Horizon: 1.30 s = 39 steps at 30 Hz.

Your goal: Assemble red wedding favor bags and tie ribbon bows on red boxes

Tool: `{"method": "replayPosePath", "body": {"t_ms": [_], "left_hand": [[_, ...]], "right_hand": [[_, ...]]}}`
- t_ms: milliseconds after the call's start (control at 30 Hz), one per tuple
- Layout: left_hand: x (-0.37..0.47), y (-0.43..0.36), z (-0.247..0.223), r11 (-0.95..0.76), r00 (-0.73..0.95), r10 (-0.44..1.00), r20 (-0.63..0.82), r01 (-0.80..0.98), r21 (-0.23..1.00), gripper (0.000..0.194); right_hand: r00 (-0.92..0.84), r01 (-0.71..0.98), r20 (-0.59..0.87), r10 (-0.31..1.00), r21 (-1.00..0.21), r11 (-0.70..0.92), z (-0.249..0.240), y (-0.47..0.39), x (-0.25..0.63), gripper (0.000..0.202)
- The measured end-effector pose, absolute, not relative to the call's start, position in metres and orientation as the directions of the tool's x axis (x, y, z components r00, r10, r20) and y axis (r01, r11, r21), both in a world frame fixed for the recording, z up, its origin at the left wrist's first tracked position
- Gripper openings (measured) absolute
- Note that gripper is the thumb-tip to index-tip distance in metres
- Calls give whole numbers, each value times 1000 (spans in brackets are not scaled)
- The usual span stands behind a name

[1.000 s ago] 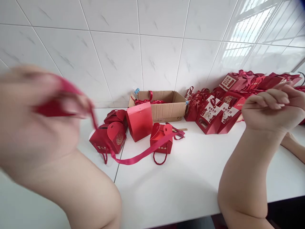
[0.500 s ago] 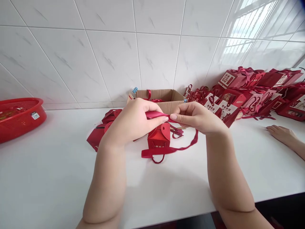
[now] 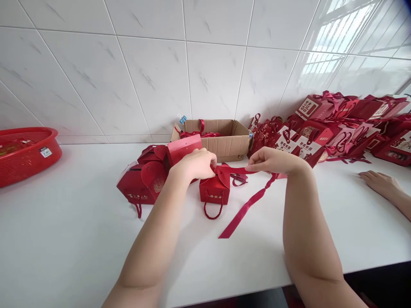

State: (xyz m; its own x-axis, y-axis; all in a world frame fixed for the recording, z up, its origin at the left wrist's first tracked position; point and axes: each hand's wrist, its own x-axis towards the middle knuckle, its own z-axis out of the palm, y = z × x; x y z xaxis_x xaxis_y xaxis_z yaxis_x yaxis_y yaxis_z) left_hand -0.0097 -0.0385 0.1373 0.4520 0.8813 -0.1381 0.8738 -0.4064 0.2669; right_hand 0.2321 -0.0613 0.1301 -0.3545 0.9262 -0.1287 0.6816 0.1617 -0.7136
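Note:
A small red box (image 3: 214,190) with a rope handle stands on the white table. Over its top runs a red ribbon (image 3: 236,170). My left hand (image 3: 199,164) is at the left side of the box top, its fingers closed round the ribbon's left part. My right hand (image 3: 268,160) pinches the ribbon to the right of the box. From there a twisted length of ribbon hangs down and lies slantwise, its cut end near the middle of the table.
Dark red gift boxes (image 3: 138,184) stand at left, beside a pink-red box (image 3: 183,147). Behind is a cardboard box (image 3: 229,147) holding ribbons. A red basket (image 3: 28,160) sits far left; stacked gift boxes (image 3: 314,134) and another person's hand (image 3: 380,182) are at right.
Both hands have lowered the ribbon onto the box top and moved apart. The loose ribbon end has swung from in front of the box down to the right.

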Motion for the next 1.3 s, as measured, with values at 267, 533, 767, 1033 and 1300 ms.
{"method": "replayPosePath", "body": {"t_ms": [267, 533, 767, 1033, 1300], "left_hand": [[1, -31, 129, -409, 462, 852, -248, 881, 236, 42], [2, -29, 129, -408, 470, 833, -294, 879, 248, 43], [1, -29, 129, -393, 462, 837, -293, 881, 265, 40], [2, -28, 127, -393, 458, 835, -304, 884, 253, 38], [0, -26, 126, -422, 481, 827, -290, 874, 242, 34]], "right_hand": [[-412, 644, -169, 895, -750, 155, 123, -56, 248, 41], [-507, 526, -172, 844, -838, 146, 131, -62, 235, 48], [-584, 405, -145, 799, -905, 132, 131, -61, 233, 42], [-614, 328, -88, 785, -932, 152, 119, -46, 234, 40], [-520, 264, -28, 854, -956, 130, 107, -36, 231, 46]]}}
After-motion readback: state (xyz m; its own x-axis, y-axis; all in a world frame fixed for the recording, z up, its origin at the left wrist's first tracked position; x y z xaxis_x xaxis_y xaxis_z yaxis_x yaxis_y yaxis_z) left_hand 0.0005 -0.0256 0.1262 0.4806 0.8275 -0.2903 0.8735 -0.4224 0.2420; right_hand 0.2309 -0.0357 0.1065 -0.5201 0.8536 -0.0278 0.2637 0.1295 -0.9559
